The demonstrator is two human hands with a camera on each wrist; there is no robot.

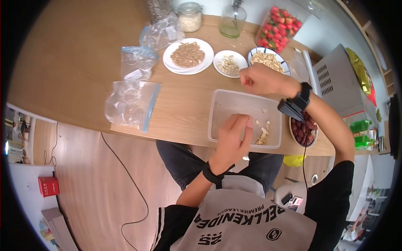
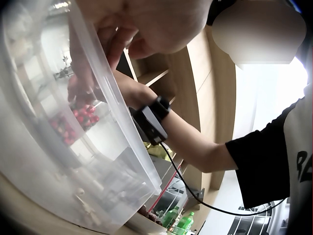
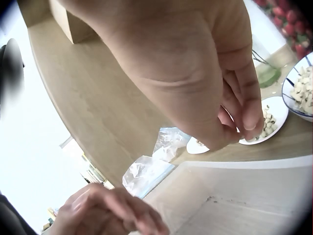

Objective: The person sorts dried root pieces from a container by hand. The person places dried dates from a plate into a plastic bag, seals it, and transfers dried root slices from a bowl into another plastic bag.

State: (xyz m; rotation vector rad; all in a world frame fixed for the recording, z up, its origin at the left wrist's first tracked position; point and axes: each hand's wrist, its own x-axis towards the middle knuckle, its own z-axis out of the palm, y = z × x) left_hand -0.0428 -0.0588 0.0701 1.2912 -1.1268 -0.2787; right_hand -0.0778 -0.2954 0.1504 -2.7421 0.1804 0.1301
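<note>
My left hand [image 1: 234, 134] hovers over the translucent plastic box [image 1: 212, 113], fingers loosely bent with nothing visible in them. Pale dried slices [image 1: 262, 138] and small whitish bits [image 1: 268, 123] lie at the near right of the box. Past the box's far rim is my right hand [image 1: 263, 79], its fingers curled toward the thumb. In the right wrist view, its fingertips [image 3: 250, 122] overlap the small white plate [image 3: 281, 110] of whitish seeds [image 3: 269, 125]; I cannot tell whether they pinch one. Beside that hand stands a blue-striped bowl [image 1: 252, 53] of pale pieces [image 1: 268, 61].
A larger white plate [image 1: 167, 62] holds brown strips [image 1: 188, 54]. Dark red dried fruit [image 1: 305, 131] fills a bowl right of the box. Clear zip bags [image 1: 132, 102] lie at left. Behind stand a lidded jar [image 1: 189, 19], a glass bottle [image 1: 232, 23] and strawberries [image 1: 278, 29].
</note>
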